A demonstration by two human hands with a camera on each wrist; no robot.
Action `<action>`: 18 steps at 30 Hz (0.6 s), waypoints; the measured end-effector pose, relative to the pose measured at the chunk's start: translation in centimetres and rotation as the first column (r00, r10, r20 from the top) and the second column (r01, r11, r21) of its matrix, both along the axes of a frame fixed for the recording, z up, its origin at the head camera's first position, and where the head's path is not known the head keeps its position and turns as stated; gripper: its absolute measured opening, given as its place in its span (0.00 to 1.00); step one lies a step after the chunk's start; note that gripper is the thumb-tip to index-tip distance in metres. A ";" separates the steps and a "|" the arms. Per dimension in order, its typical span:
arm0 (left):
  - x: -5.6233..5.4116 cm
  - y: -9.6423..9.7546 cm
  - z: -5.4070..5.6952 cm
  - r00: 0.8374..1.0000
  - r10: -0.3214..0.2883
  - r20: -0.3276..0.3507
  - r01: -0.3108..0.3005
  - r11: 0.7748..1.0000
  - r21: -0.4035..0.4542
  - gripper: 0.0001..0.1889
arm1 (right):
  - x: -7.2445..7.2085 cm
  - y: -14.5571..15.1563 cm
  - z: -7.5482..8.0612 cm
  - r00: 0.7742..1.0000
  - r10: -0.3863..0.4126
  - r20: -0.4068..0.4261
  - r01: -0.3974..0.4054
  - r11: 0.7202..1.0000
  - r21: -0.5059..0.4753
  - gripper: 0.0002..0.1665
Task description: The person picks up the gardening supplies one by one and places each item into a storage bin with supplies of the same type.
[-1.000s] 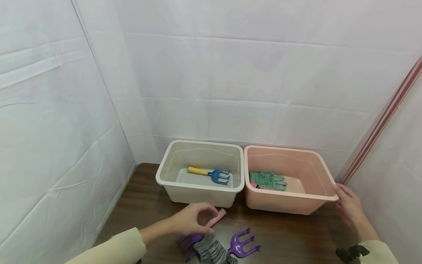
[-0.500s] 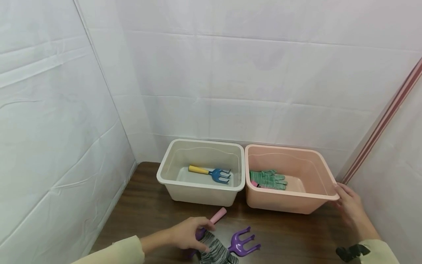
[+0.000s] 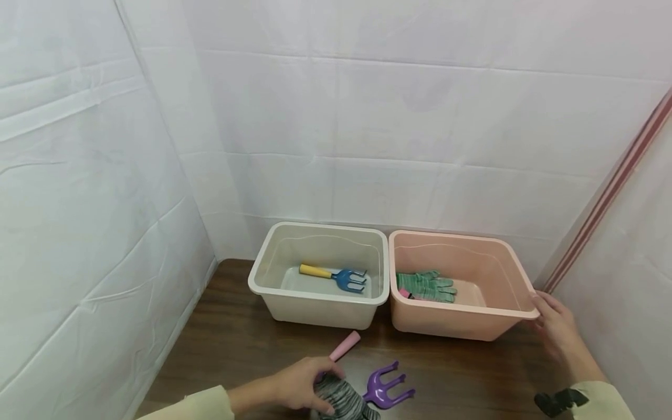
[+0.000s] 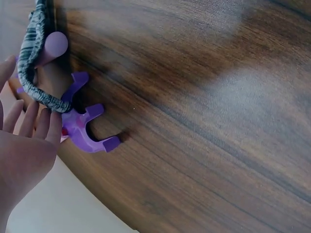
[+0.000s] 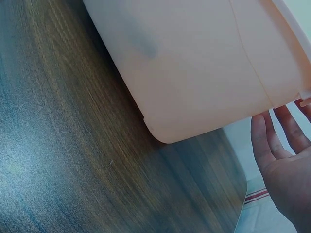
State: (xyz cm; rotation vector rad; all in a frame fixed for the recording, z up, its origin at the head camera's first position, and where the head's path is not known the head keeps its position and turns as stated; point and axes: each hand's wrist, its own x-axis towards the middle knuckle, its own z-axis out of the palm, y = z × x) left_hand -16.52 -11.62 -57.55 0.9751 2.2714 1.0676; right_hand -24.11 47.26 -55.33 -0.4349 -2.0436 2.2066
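Over the front of the table, my left hand [image 3: 304,382] pinches a grey-black striped knit glove [image 3: 343,399] between thumb and fingers. The left wrist view shows the glove [image 4: 29,73] bunched into a raised fold at my fingertips. Beside it lies a purple three-pronged hand fork [image 3: 382,388], its handle end covered by the glove. A pink handle [image 3: 345,345] sticks out beyond my left hand, which hides its other end. My right hand [image 3: 557,326] touches the right end of the pink bin [image 3: 446,322], fingers fairly straight against its outer wall below the rim.
A white bin [image 3: 320,309] stands left of the pink one and holds a blue fork [image 3: 349,280] with a yellow handle. Inside the pink bin are a green glove [image 3: 427,287] and something pink. White sheeting [image 3: 336,116] encloses the brown table [image 3: 236,326].
My left hand has come down from above the pink handle onto the striped glove and bunched it, now covering the second purple fork head. The right hand stays at the pink bin.
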 end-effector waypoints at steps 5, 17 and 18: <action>0.1 0.4 -0.3 0.997 -0.017 -0.075 0.015 0.999 -0.029 0.29 | 0.0 0.0 0.1 1.000 -0.007 0.009 0.007 1.000 0.008 0.11; -0.2 0.8 -1.1 0.991 -0.058 -0.119 0.053 0.998 -0.046 0.26 | 0.6 -0.2 0.4 0.999 0.024 -0.038 -0.022 0.998 0.056 0.07; -0.2 0.8 -1.2 0.992 -0.060 -0.108 0.055 0.998 -0.042 0.25 | 0.6 -0.2 0.4 0.999 0.025 -0.038 -0.023 0.998 0.055 0.08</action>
